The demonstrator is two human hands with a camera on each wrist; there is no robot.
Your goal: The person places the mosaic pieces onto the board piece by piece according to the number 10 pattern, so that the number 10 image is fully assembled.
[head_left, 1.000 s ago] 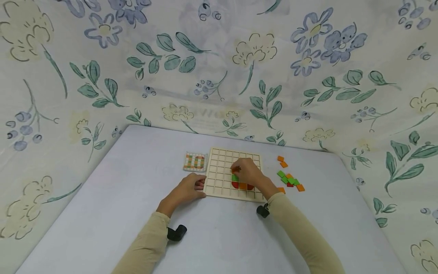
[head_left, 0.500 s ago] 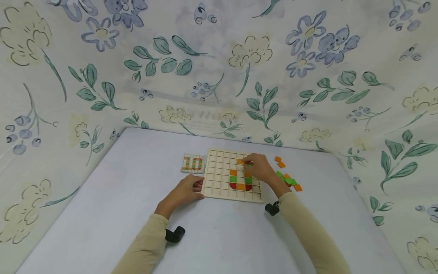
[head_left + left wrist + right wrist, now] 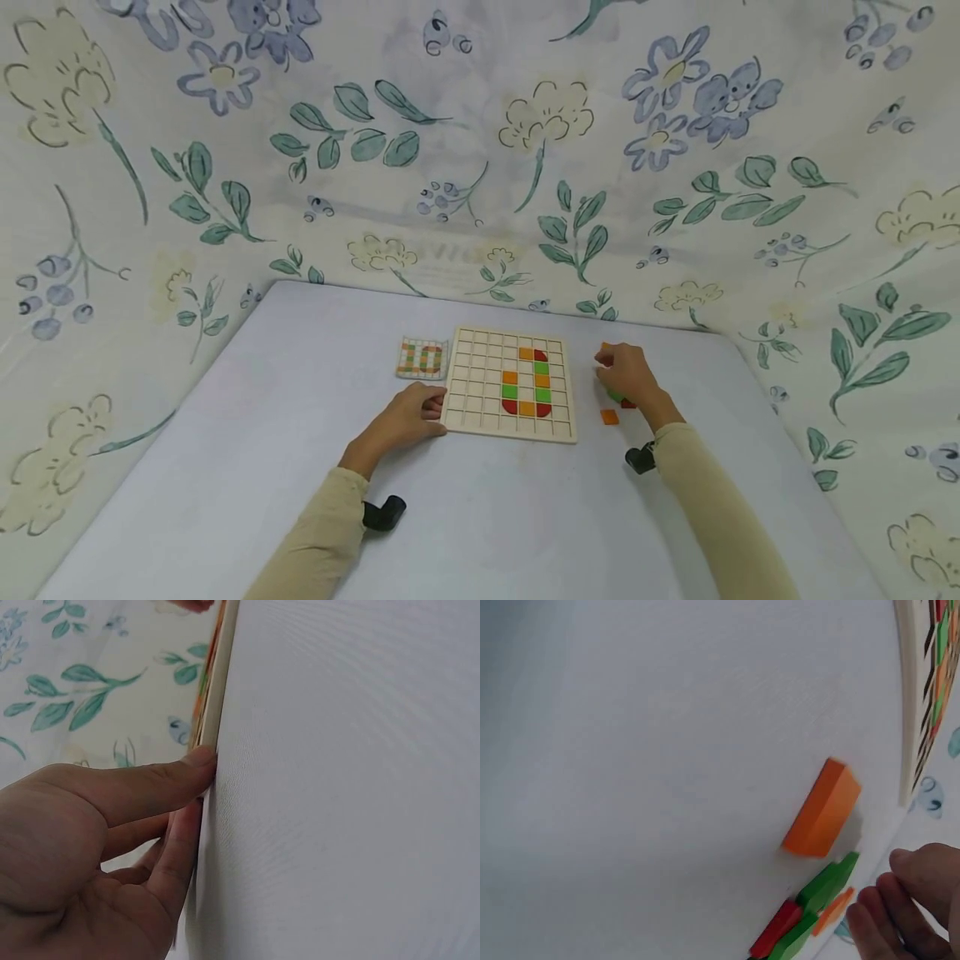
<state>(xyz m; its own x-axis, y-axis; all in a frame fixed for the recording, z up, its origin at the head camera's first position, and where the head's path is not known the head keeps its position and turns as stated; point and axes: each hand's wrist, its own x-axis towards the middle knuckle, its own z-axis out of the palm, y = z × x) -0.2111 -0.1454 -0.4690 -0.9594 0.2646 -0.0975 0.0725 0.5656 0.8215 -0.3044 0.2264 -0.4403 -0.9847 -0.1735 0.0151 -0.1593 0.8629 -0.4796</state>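
My left hand (image 3: pixel 401 414) grips the left edge of a pale wooden grid board (image 3: pixel 480 367); in the left wrist view its thumb and fingers meet the board's edge (image 3: pixel 220 690). Red, green and orange tiles lie in the board's cells, forming a rounded outline with a gap at its upper left. My right hand (image 3: pixel 628 371) hovers over the loose tiles right of the board, partly hiding them. Seen from the right wrist, its loosely bent fingers (image 3: pixel 866 930) are beside green tiles (image 3: pixel 829 883), a red tile (image 3: pixel 776 928) and an orange tile (image 3: pixel 823 810). Between them no tile shows.
A small pattern card (image 3: pixel 422 358) with a coloured grid lies left of the board. One orange tile (image 3: pixel 610 417) lies apart, nearer the front. The white table (image 3: pixel 480 517) ends at a floral cloth backdrop (image 3: pixel 420 208).
My right hand has moved from the board rightward to the loose tiles. The orange tile it held at the left column now lies in its cell. The left hand keeps its place.
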